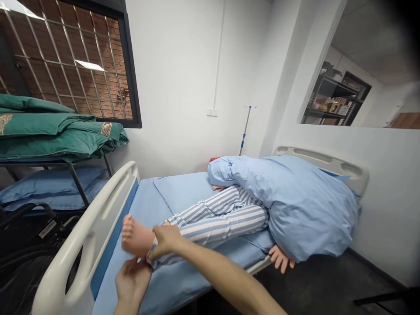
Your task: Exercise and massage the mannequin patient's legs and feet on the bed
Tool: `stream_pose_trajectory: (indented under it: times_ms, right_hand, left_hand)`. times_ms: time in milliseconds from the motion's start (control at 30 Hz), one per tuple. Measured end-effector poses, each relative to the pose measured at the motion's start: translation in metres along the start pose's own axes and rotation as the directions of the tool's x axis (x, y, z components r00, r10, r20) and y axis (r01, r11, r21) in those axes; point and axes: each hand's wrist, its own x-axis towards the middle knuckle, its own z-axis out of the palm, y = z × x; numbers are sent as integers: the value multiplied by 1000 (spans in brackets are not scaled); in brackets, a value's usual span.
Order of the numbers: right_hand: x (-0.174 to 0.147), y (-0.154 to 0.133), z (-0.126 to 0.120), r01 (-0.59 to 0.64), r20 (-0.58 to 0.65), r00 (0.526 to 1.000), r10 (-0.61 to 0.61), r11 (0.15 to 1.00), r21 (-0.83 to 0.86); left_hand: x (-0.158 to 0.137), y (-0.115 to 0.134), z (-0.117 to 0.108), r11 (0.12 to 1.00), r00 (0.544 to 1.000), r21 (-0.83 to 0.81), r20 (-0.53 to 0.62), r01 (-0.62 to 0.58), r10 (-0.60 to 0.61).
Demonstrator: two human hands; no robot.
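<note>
A manikin in blue-and-white striped trousers (226, 218) lies on the bed, its bare foot (136, 236) toward the footboard. My right hand (167, 239) is wrapped over the ankle at the trouser cuff, thumb and fingers apart around it. Below, my left hand (133, 275) cups the heel from underneath, its fingertips partly hidden by the foot. The other foot is mostly hidden behind the near leg. A light-blue quilt (295, 205) is heaped over the manikin's upper body, and a manikin hand (281, 258) sticks out at the bed's near edge.
The cream footboard (88, 232) rises at the left, and the headboard (328, 162) stands at the far right. An IV pole (244, 133) is behind the bed. Green folded bedding (59, 131) lies on a rack, with a black wheelchair (29, 236) below it.
</note>
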Motion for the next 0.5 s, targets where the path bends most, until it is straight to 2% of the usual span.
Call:
stream_pose_trajectory:
  times_ms: [100,200,233,300,400,500]
  right_hand:
    - [-18,0,-69,57,-77,996,-55,998,25]
    - [-48,5,-139,196,-185,969,-166,968,158]
    - [-59,8,-161,225,-217,959,-181,955,195]
    - [-81,17,-201,261,-288,940,-182,928,266]
    - [-113,32,-247,280,-402,904,-144,910,304]
    - [-133,43,-271,304,-478,868,-138,908,289]
  left_hand:
    - [-37,5,65,996,970,60,236,-71,55]
    - [-72,-1,127,985,902,131,429,-108,41]
    - [-82,-5,146,981,868,142,495,-131,45]
    - [-99,-15,183,975,771,146,635,-167,37]
    - [-119,-31,229,966,632,146,775,-214,23]
    - [-129,-44,257,950,567,159,823,-268,23]
